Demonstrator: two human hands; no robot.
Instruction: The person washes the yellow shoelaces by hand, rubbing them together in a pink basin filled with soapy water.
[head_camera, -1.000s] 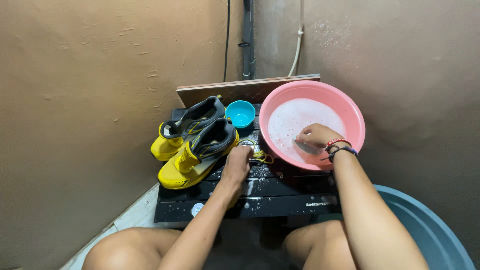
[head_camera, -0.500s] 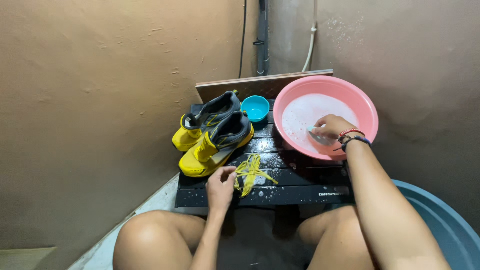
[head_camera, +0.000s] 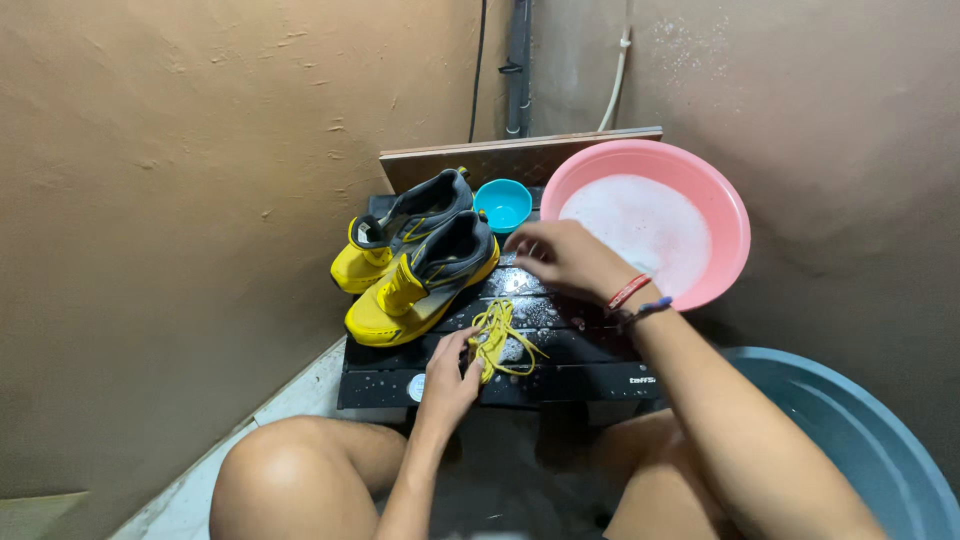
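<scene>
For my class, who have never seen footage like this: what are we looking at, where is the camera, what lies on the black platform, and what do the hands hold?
The camera sits on a person's head and looks down at their own bare hands and knees. On the wet black platform stand two yellow and grey shoes, a small blue bowl and a pink basin of foamy water. The left hand grips a bundle of yellow laces. The right hand, fingers spread, hovers empty between shoes and basin. A large blue tub stands at the right.
</scene>
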